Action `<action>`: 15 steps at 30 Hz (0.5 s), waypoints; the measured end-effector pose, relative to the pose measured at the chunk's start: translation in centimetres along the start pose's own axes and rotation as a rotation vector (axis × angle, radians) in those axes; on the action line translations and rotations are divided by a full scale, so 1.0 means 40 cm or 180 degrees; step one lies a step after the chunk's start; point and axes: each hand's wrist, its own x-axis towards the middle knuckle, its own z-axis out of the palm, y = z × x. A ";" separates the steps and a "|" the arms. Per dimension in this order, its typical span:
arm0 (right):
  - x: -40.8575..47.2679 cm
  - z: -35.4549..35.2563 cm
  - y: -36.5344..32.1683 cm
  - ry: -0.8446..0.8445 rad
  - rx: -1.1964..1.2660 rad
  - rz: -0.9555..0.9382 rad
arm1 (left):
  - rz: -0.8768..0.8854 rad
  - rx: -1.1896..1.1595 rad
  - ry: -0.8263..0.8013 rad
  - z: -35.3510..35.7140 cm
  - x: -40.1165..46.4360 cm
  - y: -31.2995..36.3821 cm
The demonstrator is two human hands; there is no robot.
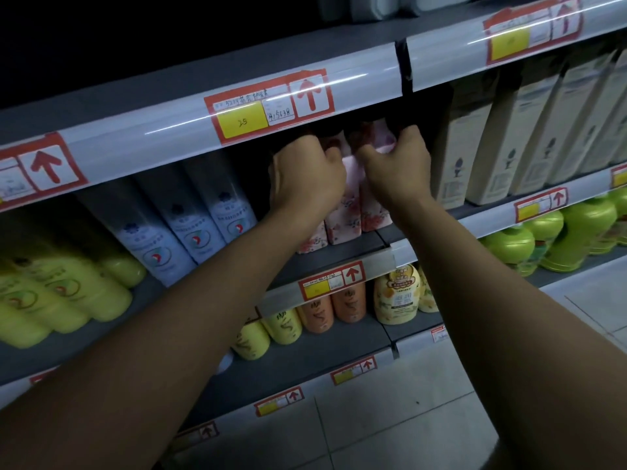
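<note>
Two long, slender forearms, bare from the wrists as far back as they show; the left hand (pixel 307 171) and right hand (pixel 395 164) are bare too.

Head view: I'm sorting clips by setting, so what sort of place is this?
Probably a shop aisle for toiletries: shelves with price tags on their front rails, rows of identical yellow bottles, and pink floral packs that the left hand and right hand hold.
</note>
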 end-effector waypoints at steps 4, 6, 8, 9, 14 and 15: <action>0.022 -0.008 -0.001 0.0009 -0.0079 0.0044 | -0.0193 0.0015 -0.0259 -0.003 0.008 0.009; 0.030 -0.017 0.007 -0.0033 -0.0125 -0.0021 | -0.0221 0.0067 -0.0201 -0.003 0.006 0.010; 0.042 -0.019 0.024 -0.0074 -0.0088 -0.0081 | -0.0185 0.0161 -0.0110 -0.006 0.006 0.012; 0.046 -0.019 0.029 -0.0094 -0.0100 -0.0115 | -0.0128 0.0273 -0.0037 -0.009 0.005 0.015; 0.062 -0.021 0.045 -0.0304 -0.0148 -0.0219 | 0.0281 0.0730 0.0278 -0.015 -0.021 0.041; 0.062 -0.020 0.045 -0.0347 -0.0201 -0.0248 | 0.0337 0.0792 0.0299 -0.016 -0.022 0.040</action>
